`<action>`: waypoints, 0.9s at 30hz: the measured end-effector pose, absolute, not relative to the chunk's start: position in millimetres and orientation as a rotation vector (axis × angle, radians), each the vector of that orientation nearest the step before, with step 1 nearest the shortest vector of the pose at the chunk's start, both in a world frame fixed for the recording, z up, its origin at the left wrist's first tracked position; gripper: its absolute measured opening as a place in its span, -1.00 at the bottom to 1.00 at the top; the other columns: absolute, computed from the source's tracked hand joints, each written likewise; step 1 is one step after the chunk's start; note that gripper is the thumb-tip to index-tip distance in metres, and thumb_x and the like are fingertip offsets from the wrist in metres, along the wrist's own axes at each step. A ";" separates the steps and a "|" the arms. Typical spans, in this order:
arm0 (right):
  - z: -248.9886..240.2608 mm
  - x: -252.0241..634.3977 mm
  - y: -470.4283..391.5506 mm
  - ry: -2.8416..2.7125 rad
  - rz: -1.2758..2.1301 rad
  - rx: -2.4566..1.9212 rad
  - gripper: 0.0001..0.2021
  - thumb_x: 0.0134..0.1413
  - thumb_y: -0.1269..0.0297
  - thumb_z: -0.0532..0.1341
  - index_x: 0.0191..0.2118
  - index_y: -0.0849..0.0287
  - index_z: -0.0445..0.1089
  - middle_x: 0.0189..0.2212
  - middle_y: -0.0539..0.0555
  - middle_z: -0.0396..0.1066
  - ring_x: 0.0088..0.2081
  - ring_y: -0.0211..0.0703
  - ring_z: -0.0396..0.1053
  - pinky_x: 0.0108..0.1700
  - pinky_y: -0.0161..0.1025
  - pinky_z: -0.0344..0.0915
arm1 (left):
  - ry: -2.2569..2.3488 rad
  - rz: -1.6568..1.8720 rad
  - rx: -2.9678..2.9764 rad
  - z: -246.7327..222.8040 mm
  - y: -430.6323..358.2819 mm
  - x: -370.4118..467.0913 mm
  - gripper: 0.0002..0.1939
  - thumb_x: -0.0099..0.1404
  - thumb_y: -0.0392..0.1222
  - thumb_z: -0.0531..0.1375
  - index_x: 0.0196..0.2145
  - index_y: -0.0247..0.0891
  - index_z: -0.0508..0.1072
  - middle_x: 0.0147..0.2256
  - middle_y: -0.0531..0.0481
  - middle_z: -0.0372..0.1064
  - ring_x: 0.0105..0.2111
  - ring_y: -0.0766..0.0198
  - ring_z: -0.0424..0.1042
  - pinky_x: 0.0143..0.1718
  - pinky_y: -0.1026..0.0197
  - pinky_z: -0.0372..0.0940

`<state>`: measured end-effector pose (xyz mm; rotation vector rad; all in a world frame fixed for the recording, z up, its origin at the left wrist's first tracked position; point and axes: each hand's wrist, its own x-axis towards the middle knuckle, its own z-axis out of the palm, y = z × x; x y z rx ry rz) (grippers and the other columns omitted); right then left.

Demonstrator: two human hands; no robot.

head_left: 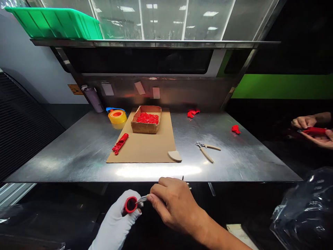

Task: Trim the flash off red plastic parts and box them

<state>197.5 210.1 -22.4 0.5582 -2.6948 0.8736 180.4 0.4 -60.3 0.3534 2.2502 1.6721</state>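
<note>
My left hand [117, 217], in a white glove, is wrapped round a red hollow plastic part [126, 207] with its round open end facing up toward me. Bare, my right hand [175, 199] grips a craft knife [142, 199]. The blade's tip touches the rim of the red part or lies just inside it; I cannot tell which. Most of the knife's handle is hidden in my fingers. Both hands are in front of the metal table's near edge. Another red plastic part [120, 143] lies on the cardboard sheet [145, 149].
On the steel table [78, 149] are a cardboard box [145, 129] of small red pieces, yellow tape [117, 117], nippers [206, 151], a pale wedge-shaped piece [174, 156], red scraps [192, 113] and a bottle [93, 99]. A green bin [59, 24] sits above. A co-worker's hands [304, 121] are at right.
</note>
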 end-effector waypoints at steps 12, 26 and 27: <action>-24.4 199.9 204.6 -2.698 0.937 0.534 -0.80 0.25 0.32 0.22 -0.43 0.18 0.34 -0.48 -0.02 0.26 -0.47 -0.21 0.21 -0.44 -0.24 -0.10 | 2.281 1.738 0.313 -60.3 2.9 181.1 -0.76 0.29 0.06 0.21 -0.34 -0.17 0.42 -0.39 0.08 0.29 -0.37 0.26 0.26 -0.30 0.31 0.25; -31.5 195.0 198.5 -2.360 1.682 0.578 -0.88 0.04 0.44 0.34 -0.33 0.18 0.38 -0.42 -0.06 0.33 -0.44 -0.26 0.25 -0.39 -0.36 0.06 | 2.179 1.824 0.254 -60.9 7.2 178.8 -0.77 0.25 0.02 0.25 -0.37 -0.20 0.45 -0.39 0.07 0.33 -0.35 0.24 0.31 -0.27 0.30 0.27; -33.8 194.3 194.9 -2.297 1.731 0.620 -0.90 0.04 0.45 0.32 -0.30 0.18 0.41 -0.40 -0.04 0.35 -0.41 -0.25 0.27 -0.36 -0.36 0.09 | 2.166 1.835 0.245 -60.7 8.8 179.2 -0.78 0.24 0.01 0.26 -0.37 -0.20 0.46 -0.39 0.07 0.35 -0.34 0.23 0.32 -0.26 0.29 0.27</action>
